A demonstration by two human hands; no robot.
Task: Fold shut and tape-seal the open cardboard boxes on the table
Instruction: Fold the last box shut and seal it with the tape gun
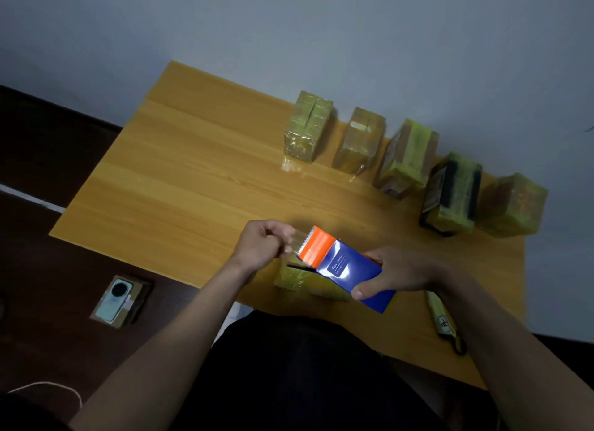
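- Centrally, a wooden table (180,173) meets a pale wall (353,28); dark floor at left.
- Five taped boxes (308,126) line the upper right.
- Right hand (398,274) grips a dispenser (347,271) over a box (305,279) at the near edge.
- Left hand (262,245) pinches tape (294,242).

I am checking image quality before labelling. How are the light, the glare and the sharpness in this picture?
Head view: the light is dim and even, with soft shadows only. Glare shows on the blue tape dispenser in the right hand and on the tape wrapping the far boxes. The left hand and the tape strip it pinches look slightly blurred. Wide-angle distortion tilts the table.
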